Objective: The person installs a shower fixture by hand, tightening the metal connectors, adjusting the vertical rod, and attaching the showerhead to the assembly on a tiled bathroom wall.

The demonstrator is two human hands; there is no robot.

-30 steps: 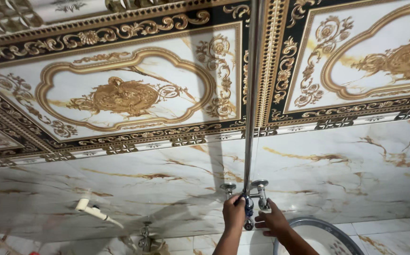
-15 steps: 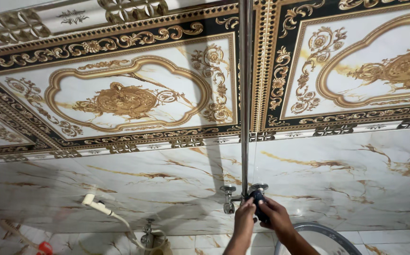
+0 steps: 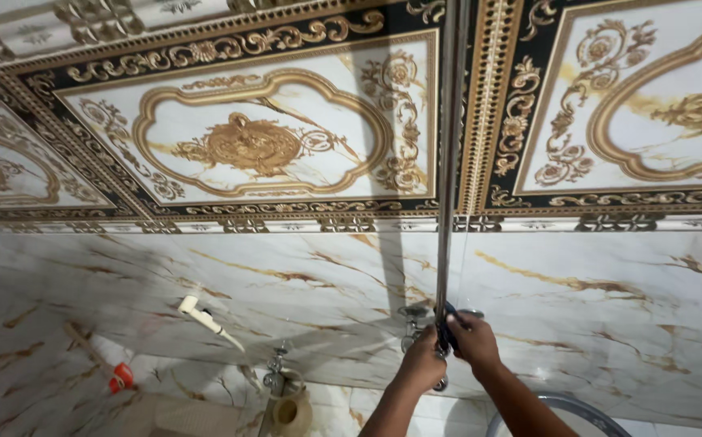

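Observation:
A vertical chrome pipe [image 3: 446, 186] runs down the tiled wall to a chrome tap fitting [image 3: 412, 317]. My left hand [image 3: 420, 364] and my right hand [image 3: 472, 340] are both closed around the base of the pipe, where it joins the fitting. A dark piece [image 3: 449, 320], perhaps a tool or a strip of tape, shows between the fingers at the joint. The joint itself is mostly hidden by my hands.
A white hand sprayer [image 3: 199, 316] hangs on the marble wall at left. Below it are a second tap [image 3: 275, 372] and a beige container [image 3: 291, 411]. A red-tipped handle [image 3: 102, 360] leans at far left. A round basin rim [image 3: 557, 409] shows bottom right.
The view has shifted so the pipe sits further right. Both hands have stayed on the pipe base, the right hand closing higher over the joint.

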